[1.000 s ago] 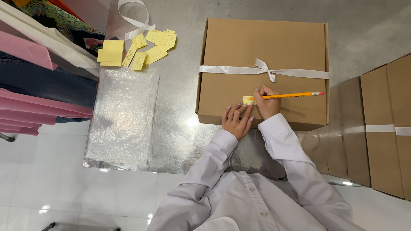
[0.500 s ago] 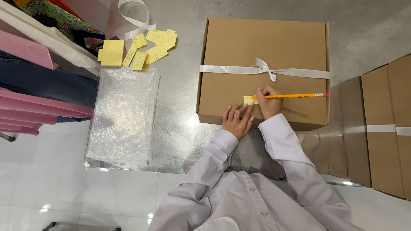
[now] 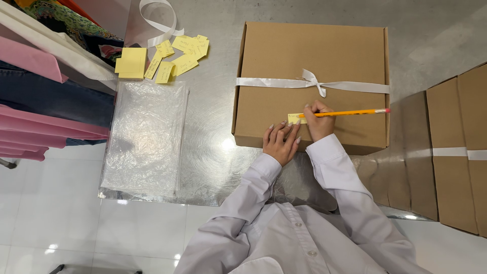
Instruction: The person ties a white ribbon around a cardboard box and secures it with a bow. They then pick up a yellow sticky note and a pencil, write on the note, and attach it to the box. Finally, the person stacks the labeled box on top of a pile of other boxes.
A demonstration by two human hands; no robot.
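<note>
- The right hand (image 3: 319,122), just right of the frame's centre, is closed around a yellow pencil (image 3: 350,112); the pencil lies nearly level, its pink eraser end pointing toward the right of the frame and its tip down at a small yellow note (image 3: 294,118).
- The left hand (image 3: 280,141) lies flat just left of and below the right one, fingers spread and straight, holding nothing; its fingertips (image 3: 287,125) press the lower edge of the note, and its heel hangs over the box's near edge.
- The note sits on the lid of a brown cardboard box (image 3: 284,56), near the lid's lower edge in the centre of the frame.
- A white ribbon (image 3: 264,82) crosses the lid just above both hands, tied in a bow (image 3: 313,79) directly above the right hand.
- The box rests on a shiny metal sheet (image 3: 213,127) laid over white floor tiles.
- Left of the box, well apart from the hands, lies a clear plastic bag (image 3: 144,137), flat on the sheet.
- Above the bag, in the upper left of the frame, a pad of yellow notes (image 3: 131,63) and loose yellow slips (image 3: 185,53) are scattered beside a loop of white ribbon (image 3: 157,23).
- Folded clothes (image 3: 40,101) in pink, dark blue and white fill the left edge of the frame.
- At the right edge stand more brown boxes (image 3: 456,122) banded with white ribbon.
</note>
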